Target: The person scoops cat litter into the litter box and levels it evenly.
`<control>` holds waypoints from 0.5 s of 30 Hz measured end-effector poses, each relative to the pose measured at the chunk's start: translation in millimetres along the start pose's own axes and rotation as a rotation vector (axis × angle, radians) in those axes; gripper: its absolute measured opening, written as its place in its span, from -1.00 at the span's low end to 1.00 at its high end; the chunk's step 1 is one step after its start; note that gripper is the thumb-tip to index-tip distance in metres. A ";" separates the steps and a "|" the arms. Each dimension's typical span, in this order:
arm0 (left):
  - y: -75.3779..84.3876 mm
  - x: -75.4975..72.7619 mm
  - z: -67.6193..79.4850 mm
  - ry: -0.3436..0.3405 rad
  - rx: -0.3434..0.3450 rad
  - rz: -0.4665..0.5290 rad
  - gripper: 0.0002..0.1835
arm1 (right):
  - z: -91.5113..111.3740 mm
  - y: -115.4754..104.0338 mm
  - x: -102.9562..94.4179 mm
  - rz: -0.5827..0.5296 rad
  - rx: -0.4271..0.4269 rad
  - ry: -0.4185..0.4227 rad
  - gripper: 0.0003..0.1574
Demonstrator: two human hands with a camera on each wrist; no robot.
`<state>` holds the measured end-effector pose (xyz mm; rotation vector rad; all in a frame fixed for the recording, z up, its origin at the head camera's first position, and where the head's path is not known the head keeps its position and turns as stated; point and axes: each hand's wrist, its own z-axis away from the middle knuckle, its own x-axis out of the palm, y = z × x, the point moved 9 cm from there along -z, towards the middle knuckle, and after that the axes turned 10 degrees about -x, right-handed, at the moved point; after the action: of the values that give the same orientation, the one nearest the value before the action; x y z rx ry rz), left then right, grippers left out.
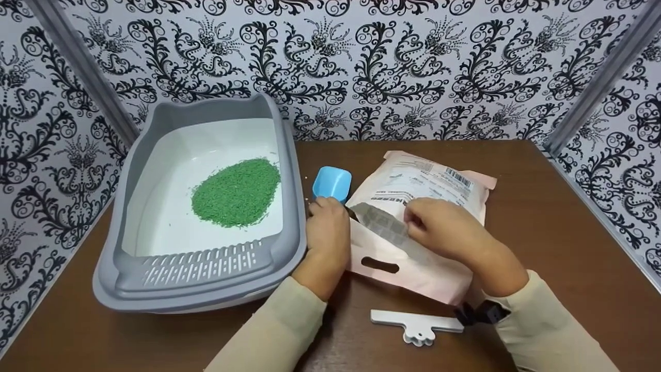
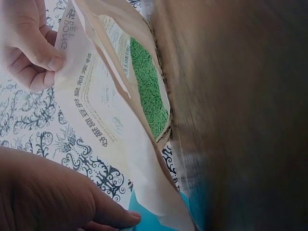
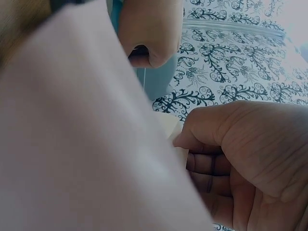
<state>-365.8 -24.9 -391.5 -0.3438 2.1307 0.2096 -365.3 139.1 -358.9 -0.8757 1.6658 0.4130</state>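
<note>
A pale pink bag (image 1: 403, 178) lies on its back on the table, its mouth spread apart. Green pellets (image 2: 147, 89) show inside it in the left wrist view. My right hand (image 1: 446, 227) pinches the upper edge of the bag's mouth between thumb and fingers, as the right wrist view also shows. Left of the bag, my left hand (image 1: 330, 232) has its fingers curled at the near end of a blue scoop (image 1: 332, 182), gripping its handle, which the hand hides. The scoop's bowl points away from me.
A grey and white litter box (image 1: 297, 206) stands on the left, with a heap of green pellets (image 1: 237, 192) on its floor. A white bag clip (image 1: 417, 324) lies in front of the bag. Patterned walls (image 1: 330, 67) enclose the brown table (image 1: 547, 227).
</note>
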 end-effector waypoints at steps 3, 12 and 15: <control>0.2 1.3 -0.4 -0.024 0.005 -0.001 -0.88 | -0.1 -0.2 -0.4 -0.009 0.000 -0.002 -0.86; 11.6 -7.6 0.7 0.048 0.138 0.030 -0.86 | 1.6 0.2 -1.6 0.003 -0.008 -0.010 -0.84; 20.8 -9.5 3.9 0.005 0.245 0.082 -0.88 | 3.3 0.3 -2.4 0.002 -0.007 -0.019 -0.84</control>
<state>-364.4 -2.6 -385.3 -0.1132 2.1478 -0.0064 -363.1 142.3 -357.6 -0.8728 1.6491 0.4277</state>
